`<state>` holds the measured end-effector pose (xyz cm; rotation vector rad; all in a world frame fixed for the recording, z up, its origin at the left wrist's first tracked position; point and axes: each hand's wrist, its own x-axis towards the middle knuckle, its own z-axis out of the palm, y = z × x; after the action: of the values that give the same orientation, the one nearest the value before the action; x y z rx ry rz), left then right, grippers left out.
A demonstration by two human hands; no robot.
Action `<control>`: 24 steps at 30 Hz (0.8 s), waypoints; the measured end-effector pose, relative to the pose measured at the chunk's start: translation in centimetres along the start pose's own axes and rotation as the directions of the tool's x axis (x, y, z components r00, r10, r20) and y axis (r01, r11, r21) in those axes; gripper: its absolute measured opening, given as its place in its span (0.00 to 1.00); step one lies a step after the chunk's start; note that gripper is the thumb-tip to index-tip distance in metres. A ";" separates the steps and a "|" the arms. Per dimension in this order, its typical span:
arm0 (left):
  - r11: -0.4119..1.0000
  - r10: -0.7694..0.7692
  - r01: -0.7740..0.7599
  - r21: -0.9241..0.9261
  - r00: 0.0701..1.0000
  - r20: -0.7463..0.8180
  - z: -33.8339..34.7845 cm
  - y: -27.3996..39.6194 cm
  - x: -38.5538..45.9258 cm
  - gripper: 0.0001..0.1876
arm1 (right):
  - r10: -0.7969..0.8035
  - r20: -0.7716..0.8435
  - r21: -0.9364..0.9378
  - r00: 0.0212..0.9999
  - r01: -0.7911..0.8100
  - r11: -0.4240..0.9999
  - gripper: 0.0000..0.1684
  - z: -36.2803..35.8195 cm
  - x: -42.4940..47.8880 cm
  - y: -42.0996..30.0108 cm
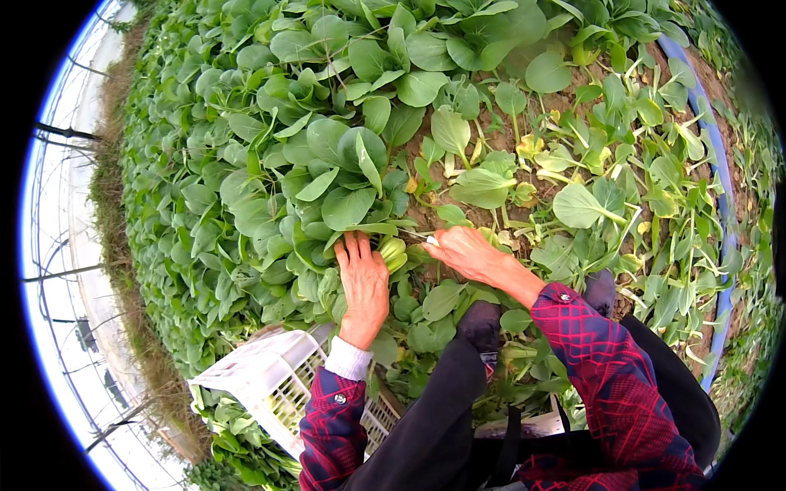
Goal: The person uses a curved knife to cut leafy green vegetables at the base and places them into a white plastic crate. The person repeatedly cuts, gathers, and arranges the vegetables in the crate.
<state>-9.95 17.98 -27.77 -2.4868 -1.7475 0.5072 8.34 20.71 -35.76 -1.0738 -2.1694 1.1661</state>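
My left hand [363,285] grips a bok choy [393,253] at the edge of the standing crop. Its pale green stem base shows to the right of my fingers, and the fingertips go in under its leaves; the thumb is hidden. In my right hand [470,253] is a small knife, its white handle end [432,240] showing at the fingers. The thin blade [412,234] points left, close to the bok choy's base. Whether the blade touches the stem cannot be made out.
Dense bok choy [245,141] grows to the left and ahead. Cut loose leaves [577,205] litter the soil on the right, beside a blue hose [715,153]. A white plastic crate [264,368] holding greens stands at lower left. My shoes [480,325] are among leaves.
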 end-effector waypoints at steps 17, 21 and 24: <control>0.962 -0.252 0.254 -0.097 0.967 0.033 3.1 -1.2 -5.5 0.14 | -0.284 0.150 -0.178 0.947 0.308 0.935 0.19 5.3 3.9 2.6; 0.949 -0.263 0.271 -0.161 0.962 0.068 3.9 -1.8 -6.2 0.17 | -0.199 0.365 -0.337 0.910 0.328 0.882 0.27 6.1 4.3 2.8; 0.940 -0.272 0.278 -0.197 0.961 0.059 4.1 -2.0 -6.4 0.19 | -0.009 0.456 -0.262 0.890 0.145 0.954 0.21 6.4 5.6 2.0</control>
<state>-14.98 12.22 -29.71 -2.3061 -2.2164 0.3612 1.49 22.70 -40.81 -0.8759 -2.7911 1.1740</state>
